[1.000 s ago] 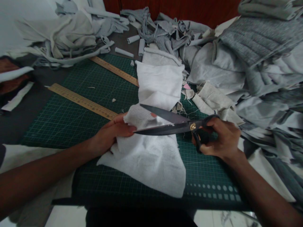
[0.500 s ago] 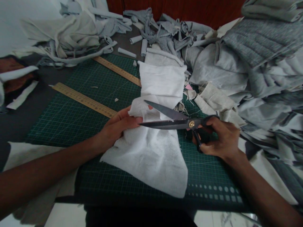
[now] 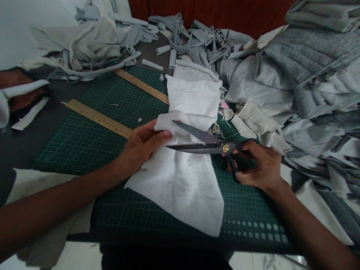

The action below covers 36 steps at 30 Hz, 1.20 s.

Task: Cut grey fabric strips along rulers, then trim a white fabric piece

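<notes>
A pair of black scissors (image 3: 208,145) is in my right hand (image 3: 258,163), its fingers wrapped through the handles. The blades point left and stand apart across a piece of white cloth (image 3: 185,187). My left hand (image 3: 146,146) pinches the upper left edge of that cloth, thumb on top and fingers partly hidden underneath. The lower blade's tip lies just below my left thumb. Beyond, a second white cloth piece (image 3: 194,95) lies flat on the green cutting mat (image 3: 112,210).
Two wooden rulers, one nearer (image 3: 98,118) and one farther (image 3: 140,86), lie on the mat's left side. Grey fabric heaps (image 3: 258,78) crowd the right, and more scraps (image 3: 84,48) lie at the back left. Small offcuts (image 3: 226,112) sit right of the white pieces.
My left thumb has lifted and shifted slightly on the cloth's edge. The scissors stay open in nearly the same place. The whole view has shifted a little.
</notes>
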Each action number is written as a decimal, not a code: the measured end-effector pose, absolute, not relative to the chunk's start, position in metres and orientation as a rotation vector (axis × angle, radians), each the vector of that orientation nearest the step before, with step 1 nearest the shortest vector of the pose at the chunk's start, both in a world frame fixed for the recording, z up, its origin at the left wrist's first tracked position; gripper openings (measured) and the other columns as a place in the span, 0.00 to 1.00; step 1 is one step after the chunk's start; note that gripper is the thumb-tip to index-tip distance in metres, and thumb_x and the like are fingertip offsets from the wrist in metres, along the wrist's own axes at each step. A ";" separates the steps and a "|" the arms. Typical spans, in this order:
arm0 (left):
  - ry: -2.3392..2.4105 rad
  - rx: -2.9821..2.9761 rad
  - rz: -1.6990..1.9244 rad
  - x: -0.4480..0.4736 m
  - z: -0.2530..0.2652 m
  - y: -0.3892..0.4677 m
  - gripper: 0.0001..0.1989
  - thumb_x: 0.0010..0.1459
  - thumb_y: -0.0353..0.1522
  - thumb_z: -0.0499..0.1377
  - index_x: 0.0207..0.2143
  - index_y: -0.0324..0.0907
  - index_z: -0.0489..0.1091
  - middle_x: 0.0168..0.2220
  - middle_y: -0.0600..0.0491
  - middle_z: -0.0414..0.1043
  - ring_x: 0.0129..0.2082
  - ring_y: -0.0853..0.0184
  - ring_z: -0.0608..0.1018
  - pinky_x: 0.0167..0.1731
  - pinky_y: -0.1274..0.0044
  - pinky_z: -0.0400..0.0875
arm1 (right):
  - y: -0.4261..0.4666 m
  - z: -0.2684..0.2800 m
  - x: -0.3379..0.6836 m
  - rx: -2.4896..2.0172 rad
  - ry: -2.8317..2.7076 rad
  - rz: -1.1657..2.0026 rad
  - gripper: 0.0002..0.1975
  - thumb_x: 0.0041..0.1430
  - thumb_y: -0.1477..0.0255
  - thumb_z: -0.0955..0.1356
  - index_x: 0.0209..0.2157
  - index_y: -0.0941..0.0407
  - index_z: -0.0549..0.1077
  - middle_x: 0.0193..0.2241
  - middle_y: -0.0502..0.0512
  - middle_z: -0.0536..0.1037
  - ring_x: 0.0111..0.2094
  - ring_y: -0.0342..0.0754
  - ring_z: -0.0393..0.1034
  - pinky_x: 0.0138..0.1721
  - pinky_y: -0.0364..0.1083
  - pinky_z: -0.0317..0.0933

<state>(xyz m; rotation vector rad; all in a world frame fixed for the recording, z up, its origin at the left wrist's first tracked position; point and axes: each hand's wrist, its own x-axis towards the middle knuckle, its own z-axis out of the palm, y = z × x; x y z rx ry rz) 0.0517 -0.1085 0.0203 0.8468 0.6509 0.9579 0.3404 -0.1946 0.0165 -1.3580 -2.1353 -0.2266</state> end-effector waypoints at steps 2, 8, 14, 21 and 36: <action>0.582 0.842 0.934 0.051 0.019 -0.109 0.07 0.52 0.29 0.72 0.35 0.43 0.80 0.28 0.63 0.81 0.29 0.77 0.82 0.26 0.91 0.74 | -0.194 0.016 0.341 -1.367 -2.127 -0.229 0.11 0.48 0.70 0.70 0.33 0.52 0.65 0.17 0.40 0.66 0.15 0.40 0.63 0.18 0.40 0.56; 0.577 0.853 0.880 0.051 0.021 -0.111 0.08 0.50 0.31 0.73 0.34 0.43 0.79 0.29 0.64 0.81 0.25 0.79 0.80 0.24 0.92 0.72 | -0.194 0.017 0.341 -1.356 -2.129 -0.220 0.10 0.49 0.70 0.70 0.33 0.52 0.65 0.17 0.41 0.67 0.15 0.40 0.63 0.17 0.40 0.56; 0.664 0.830 0.892 0.049 0.023 -0.113 0.16 0.46 0.33 0.75 0.38 0.42 0.79 0.30 0.61 0.81 0.27 0.76 0.80 0.23 0.90 0.73 | -0.194 0.017 0.341 -1.368 -2.135 -0.222 0.10 0.50 0.70 0.70 0.32 0.52 0.64 0.17 0.41 0.68 0.15 0.41 0.64 0.17 0.40 0.57; 0.645 0.819 0.859 0.049 0.031 -0.114 0.15 0.43 0.34 0.76 0.32 0.42 0.77 0.21 0.62 0.75 0.24 0.74 0.79 0.27 0.87 0.76 | -0.194 0.021 0.340 -1.324 -2.183 -0.260 0.08 0.52 0.71 0.68 0.34 0.53 0.64 0.18 0.42 0.69 0.15 0.40 0.64 0.18 0.40 0.57; 0.526 1.323 0.827 0.038 0.017 -0.110 0.21 0.57 0.46 0.66 0.19 0.41 0.74 0.22 0.58 0.65 0.21 0.75 0.62 0.18 0.82 0.52 | -0.194 0.028 0.335 -1.252 -2.225 -0.342 0.07 0.53 0.72 0.68 0.32 0.52 0.63 0.16 0.42 0.66 0.15 0.41 0.61 0.17 0.42 0.55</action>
